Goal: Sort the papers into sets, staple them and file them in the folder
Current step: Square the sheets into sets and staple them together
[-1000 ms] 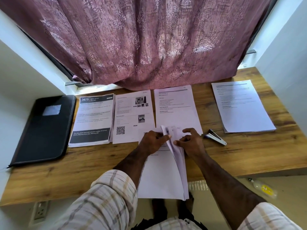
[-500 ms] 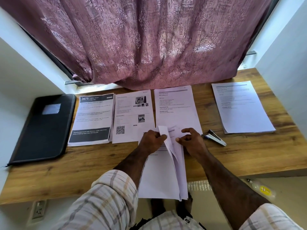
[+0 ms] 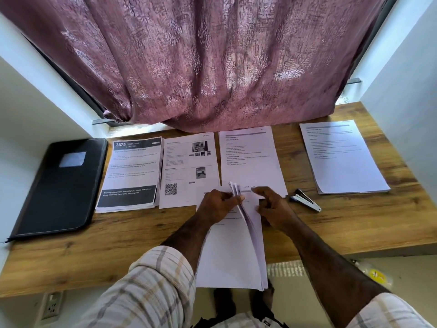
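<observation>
At the near edge of the wooden desk (image 3: 354, 228), in the middle, a stack of papers (image 3: 227, 261) lies with its near end hanging past the edge. The left hand (image 3: 217, 204) pinches a few lifted sheets at the stack's far end, thumb on their raised edge, so they stand up like a fan. The right hand (image 3: 272, 204) rests on the stack's right side with its fingers curled; whether it pinches a sheet cannot be told.

Along the far side of the desk four sorted piles lie flat. The leftmost pile (image 3: 132, 171) bears "3675" on a dark header and a dark band at its near end. Just right of it, edges nearly touching, lies a pile with photos and a QR code (image 3: 189, 169), then a text pile (image 3: 250, 159) whose near edge is covered by the lifted sheets. A fourth pile (image 3: 340, 155) lies well apart at the far right, close to the desk's right edge.

A stapler (image 3: 305, 200) lies on bare wood between the text pile and the fourth pile, just right of the right hand. A black folder (image 3: 59, 188), closed, lies at the left end, its left edge overhanging the desk. Bare wood runs along the near edge on both sides of the arms. A mauve curtain (image 3: 212, 62) hangs down to the desk's far edge.
</observation>
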### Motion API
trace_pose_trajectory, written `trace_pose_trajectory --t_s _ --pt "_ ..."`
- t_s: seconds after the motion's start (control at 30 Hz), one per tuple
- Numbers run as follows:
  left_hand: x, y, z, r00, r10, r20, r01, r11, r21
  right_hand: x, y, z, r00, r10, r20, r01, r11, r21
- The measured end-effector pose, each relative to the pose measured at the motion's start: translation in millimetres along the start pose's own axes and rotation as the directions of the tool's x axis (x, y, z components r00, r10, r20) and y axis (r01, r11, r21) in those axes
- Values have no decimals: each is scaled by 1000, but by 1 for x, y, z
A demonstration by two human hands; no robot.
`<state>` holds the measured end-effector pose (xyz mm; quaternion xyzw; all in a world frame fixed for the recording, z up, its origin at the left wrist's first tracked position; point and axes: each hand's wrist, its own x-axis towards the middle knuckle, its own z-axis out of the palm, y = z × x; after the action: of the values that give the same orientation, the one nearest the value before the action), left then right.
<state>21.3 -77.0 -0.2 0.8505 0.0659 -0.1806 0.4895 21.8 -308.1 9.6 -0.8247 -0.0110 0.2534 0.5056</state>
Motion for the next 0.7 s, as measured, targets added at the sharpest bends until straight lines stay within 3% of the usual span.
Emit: trace_pose_trajectory --t_s 0.1,0.2,0.27,0.37,0.43,0.5,0.6,0.7 --pt "0 3 -1 998 -63 6 63 996 -58 2 -1 1 993 -113 38 119 966 -229" --pt "1 6 -2 994 -111 23 111 994 -12 4 -4 4 994 -106 42 113 956 -271" --pt "-1 6 -2 995 -97 33 97 995 -17 4 -3 3 998 -50 42 57 982 -181" --pt "-1 5 -1 996 -89 1 89 996 -7 1 -2 1 996 79 -52 -69 984 166" --pt "-2 5 -1 997 -78 -12 78 997 14 -3 -5 3 987 134 -87 -113 971 210" --pt "-2 4 -1 998 -60 -9 60 998 30 -7 -7 8 986 114 -124 -118 993 -29" --pt "-2 2 2 998 -36 -45 37 999 31 -2 0 20 967 24 -253 -132 898 -420" --pt "-2 0 4 997 -26 -71 30 998 50 10 -2 33 949 112 -294 -237 870 -433"
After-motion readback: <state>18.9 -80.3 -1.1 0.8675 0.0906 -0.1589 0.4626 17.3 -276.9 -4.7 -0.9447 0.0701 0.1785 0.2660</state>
